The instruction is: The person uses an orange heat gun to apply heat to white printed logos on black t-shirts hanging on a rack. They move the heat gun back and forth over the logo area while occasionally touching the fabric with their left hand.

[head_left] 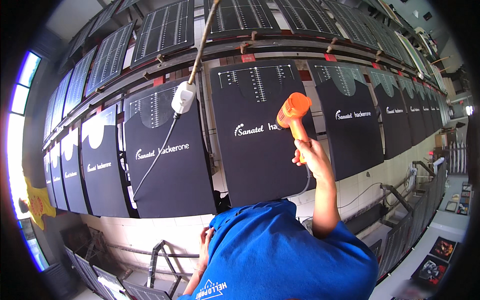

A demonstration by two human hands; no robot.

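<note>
My right hand (313, 156) is closed around the handle of an orange heat gun (295, 111). The gun is over a black T-shirt (260, 165) spread flat on a board, its nozzle end at the white print on the chest and covering part of the lettering. A dark cord (306, 182) runs down from the handle along the shirt's right side. Low beside my body, my left hand (204, 244) rests against my blue shirt (280, 250). Its visible fingers look extended and hold nothing that I can see; part of that hand is hidden.
More boards with printed black shirts, such as the neighbouring one (167, 160), line the rack on both sides. A white socket block (184, 97) hangs on a cord at left. Behind, marked boards (162, 31) form another row. Metal frames (157, 265) stand below.
</note>
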